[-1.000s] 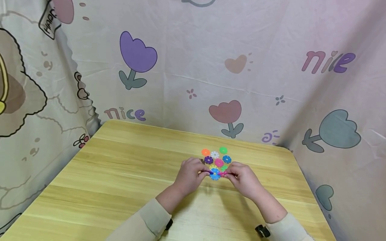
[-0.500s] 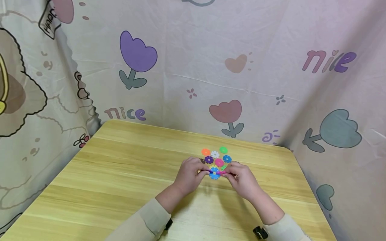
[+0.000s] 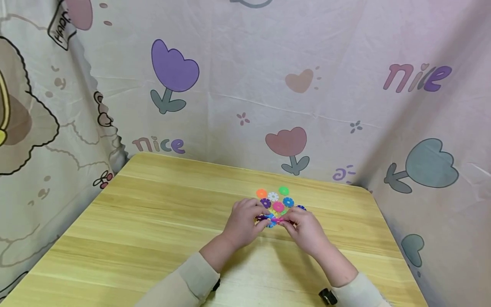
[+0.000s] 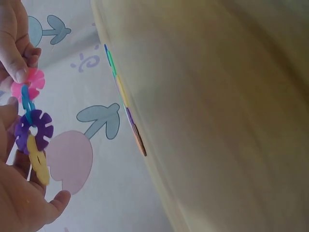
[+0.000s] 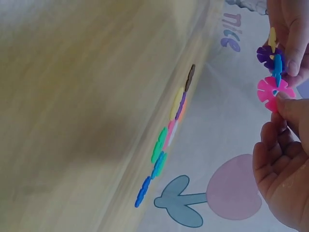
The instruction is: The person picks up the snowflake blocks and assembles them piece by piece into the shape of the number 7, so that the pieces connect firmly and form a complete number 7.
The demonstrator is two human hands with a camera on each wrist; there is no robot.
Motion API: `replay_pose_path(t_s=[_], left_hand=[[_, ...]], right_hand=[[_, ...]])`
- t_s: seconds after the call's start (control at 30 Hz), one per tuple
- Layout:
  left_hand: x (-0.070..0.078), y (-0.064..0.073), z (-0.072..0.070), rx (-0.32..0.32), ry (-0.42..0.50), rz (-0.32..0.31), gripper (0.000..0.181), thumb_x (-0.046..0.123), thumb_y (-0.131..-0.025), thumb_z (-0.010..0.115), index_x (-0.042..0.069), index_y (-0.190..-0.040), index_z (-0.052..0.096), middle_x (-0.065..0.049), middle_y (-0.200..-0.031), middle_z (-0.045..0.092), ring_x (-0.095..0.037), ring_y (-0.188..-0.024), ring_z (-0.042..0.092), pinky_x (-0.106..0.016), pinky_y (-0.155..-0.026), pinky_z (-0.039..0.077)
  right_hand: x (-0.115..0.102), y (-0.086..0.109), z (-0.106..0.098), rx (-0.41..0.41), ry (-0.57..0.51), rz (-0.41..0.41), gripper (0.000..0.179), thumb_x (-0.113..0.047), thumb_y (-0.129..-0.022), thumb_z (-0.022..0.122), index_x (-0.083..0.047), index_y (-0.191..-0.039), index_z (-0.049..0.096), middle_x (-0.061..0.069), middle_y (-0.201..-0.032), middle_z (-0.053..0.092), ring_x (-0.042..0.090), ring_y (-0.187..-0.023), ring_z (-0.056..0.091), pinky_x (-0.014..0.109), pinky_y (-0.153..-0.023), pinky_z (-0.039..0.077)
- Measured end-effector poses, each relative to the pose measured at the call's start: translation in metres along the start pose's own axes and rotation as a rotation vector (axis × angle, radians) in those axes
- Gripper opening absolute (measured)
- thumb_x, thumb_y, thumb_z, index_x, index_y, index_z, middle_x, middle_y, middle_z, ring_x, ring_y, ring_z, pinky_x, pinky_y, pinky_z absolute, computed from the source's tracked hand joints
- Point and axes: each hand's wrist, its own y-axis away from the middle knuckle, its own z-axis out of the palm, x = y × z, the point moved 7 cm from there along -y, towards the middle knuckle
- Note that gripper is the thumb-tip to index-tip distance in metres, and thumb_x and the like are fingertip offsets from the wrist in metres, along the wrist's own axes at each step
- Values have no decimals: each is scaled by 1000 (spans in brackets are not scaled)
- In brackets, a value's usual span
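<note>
A short chain of slotted plastic snowflake discs hangs between the two hands above the table. It joins a yellow disc [image 4: 39,164], a purple disc [image 4: 42,129], a blue disc [image 5: 277,66] and a pink disc [image 5: 270,89]. My right hand [image 3: 307,230] pinches the pink disc at its edge between thumb and finger. On the other end, my left hand [image 3: 241,224] has its thumb and fingers around the purple disc, with the yellow one lying against its fingers. The left fingers hide part of the purple disc in the head view.
Several loose discs lie flat just beyond the hands, among them an orange disc [image 3: 261,193], a white disc [image 3: 273,196], a green disc [image 3: 284,190] and a dark blue disc [image 3: 301,208]. A patterned cloth [image 3: 230,85] hangs behind the wooden table [image 3: 172,204].
My left fingers have spread wider around the purple disc, and more of it shows. The right hand has shifted slightly left, uncovering a dark blue disc behind it.
</note>
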Motion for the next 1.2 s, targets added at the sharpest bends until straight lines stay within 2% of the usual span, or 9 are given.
replay_pose_path(t_s=[0.23,0.4,0.6,0.8,1.0,1.2], left_hand=[[6,2,4,5,-2,24,11,25,-91,86,19,-99,83,7,-96,71,-18,-99,64,-50,-91,47],[8,3,5,11,-39,43,6,25,-91,84,21,-96,83,9,-93,73,-17,-96,63,-49,-92,47],[5,3,8,-24,-84,28,4,24,-93,82,20,-94,82,11,-96,73,-16,-96,63,-45,-91,46],[2,4,9,-77,-90,2,6,25,-96,79,19,-95,81,10,-99,74,-16,-98,65,-43,-89,46],[-1,5,12,-115,-97,-21,7,26,-99,76,22,-96,81,12,-101,73,-16,-100,65,-45,-93,46],[-3,7,12,-126,-86,-31,7,25,-99,76,21,-98,81,12,-101,72,-17,-102,65,-48,-96,45]], right_hand=[[-8,-1,5,9,-6,-19,11,0,-89,84,-10,-88,80,-7,-87,70,7,-75,59,25,-65,54],[-12,-1,8,18,-4,-33,13,1,-87,84,-10,-88,79,-5,-91,72,8,-79,64,26,-68,56],[-11,0,12,-22,1,-8,12,-1,-88,85,-11,-90,79,-7,-90,70,9,-78,63,27,-68,56],[13,2,-7,-10,-3,80,17,1,-82,88,-9,-94,80,-6,-90,70,16,-79,63,31,-69,57],[39,1,-30,50,22,131,14,3,-85,85,-8,-91,80,-6,-89,71,12,-78,62,33,-68,56],[56,1,-36,55,60,226,10,0,-87,85,-8,-89,80,-5,-87,71,15,-76,59,30,-66,52]])
